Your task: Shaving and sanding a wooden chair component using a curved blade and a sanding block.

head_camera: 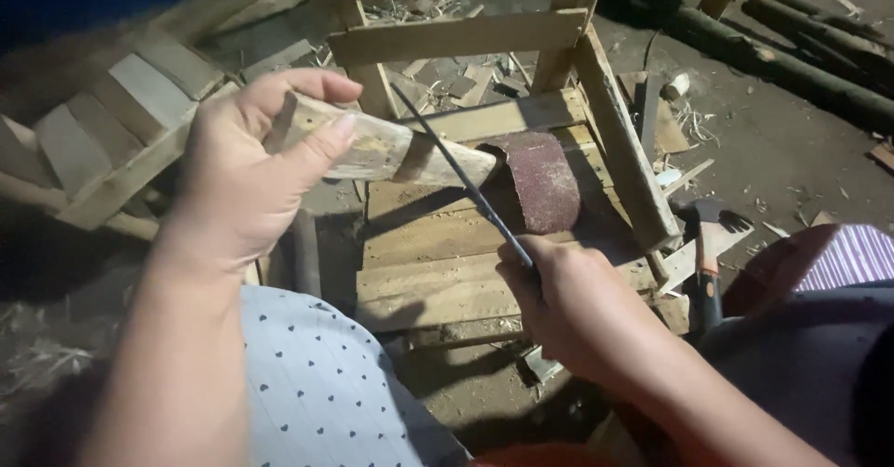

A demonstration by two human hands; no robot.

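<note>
Far left: stacked wooden slats (112, 141) on the dirt floor, dim. Left hand (247, 174) raised over them, grip clamped on the near end of a rough wooden piece (391, 150), thumb on top, fingers curled round the upper edge. Piece runs roughly level to the right, tapered tip sitting over the slatted wooden worktop (438, 262). A thin dark metal file (461, 176) lies diagonally across the piece near its tip, touching it, point up-left. Just right of the tip: a curled strip of reddish sandpaper (542, 180) resting on the worktop. Behind, a wooden frame (484, 34) with a slanted leg down the right side. Right hand (568, 304) low centre-right, grip closed round the file's lower end; handle itself hidden in the fist. Right of that hand: a hammer (708, 243) on the ground beside the frame leg, head up, handle toward camera. Far right: logs (792, 53) at the back, wood chips scattered on dirt, striped cloth (852, 255) at the edge
</note>
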